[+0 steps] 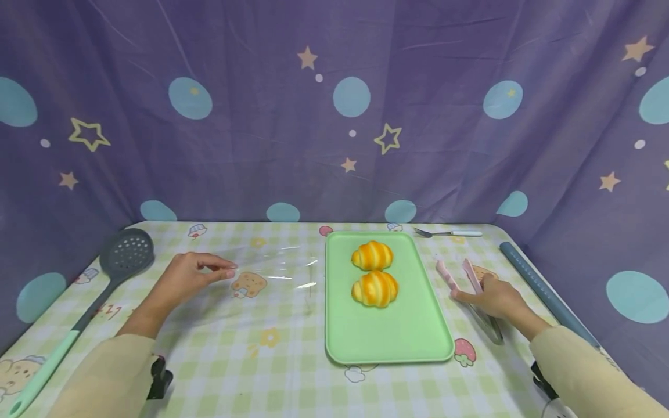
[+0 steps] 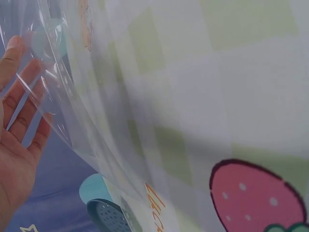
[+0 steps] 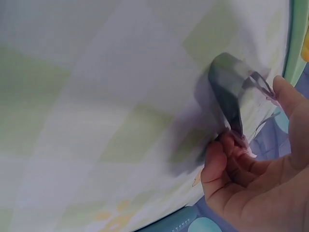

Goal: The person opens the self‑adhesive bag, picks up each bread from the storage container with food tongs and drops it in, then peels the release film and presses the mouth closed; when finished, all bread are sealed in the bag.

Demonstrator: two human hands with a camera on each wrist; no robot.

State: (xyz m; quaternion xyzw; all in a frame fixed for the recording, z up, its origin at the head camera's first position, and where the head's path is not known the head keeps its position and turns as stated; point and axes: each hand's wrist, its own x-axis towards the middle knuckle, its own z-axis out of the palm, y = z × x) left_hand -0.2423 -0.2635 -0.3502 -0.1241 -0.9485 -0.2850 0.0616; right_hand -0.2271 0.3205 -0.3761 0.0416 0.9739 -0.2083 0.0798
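My left hand pinches the edge of a clear plastic bag between thumb and fingertips. In the left wrist view the thin, creased plastic hangs in front of the fingers. On the right, my right hand grips metal tongs with pink tips, thumb on one arm and fingers on the other. The tips stand apart, pointing away from me, with nothing between them. Between the hands, a green tray bears two croissants, the far croissant close to the near croissant.
A dark skimmer with a mint handle lies along the left edge. Behind the tray's right corner is a white-handled fork. A long blue-grey bar lies along the right edge. A purple curtain hangs behind the table.
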